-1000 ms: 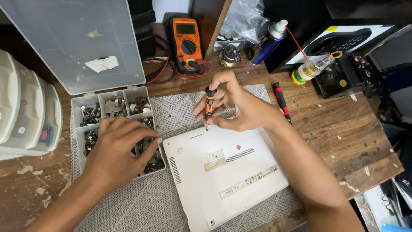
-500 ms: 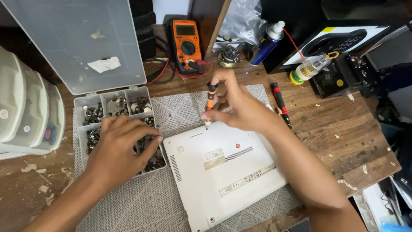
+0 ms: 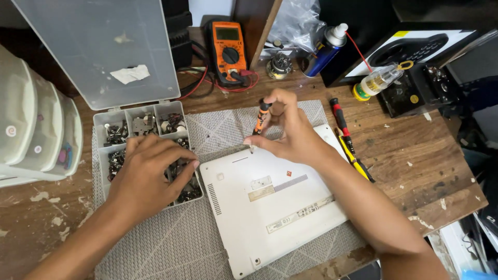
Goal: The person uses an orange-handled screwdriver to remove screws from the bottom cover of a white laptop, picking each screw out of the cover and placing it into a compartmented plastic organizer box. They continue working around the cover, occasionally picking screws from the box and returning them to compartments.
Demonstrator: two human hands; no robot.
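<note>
Right hand (image 3: 290, 129) pinches an orange-and-black screwdriver (image 3: 261, 117), tip down on the white laptop base (image 3: 270, 199) lying on the grey mat; left hand (image 3: 150, 173), fingers curled, digs into the clear screw organizer (image 3: 116, 127).

- The left hand (image 3: 148, 173) is lying palm down, with its fingers (image 3: 174, 155) spread and bent at the tips.
- The left arm is coming in from the bottom left corner and pointing up and to the right.
- The right hand (image 3: 288, 132) is curling in, with thumb and fingertips (image 3: 264, 103) pinching together; how tight is hard to tell.
- The right arm is reaching in from the bottom right, with the wrist bending a little.
</note>
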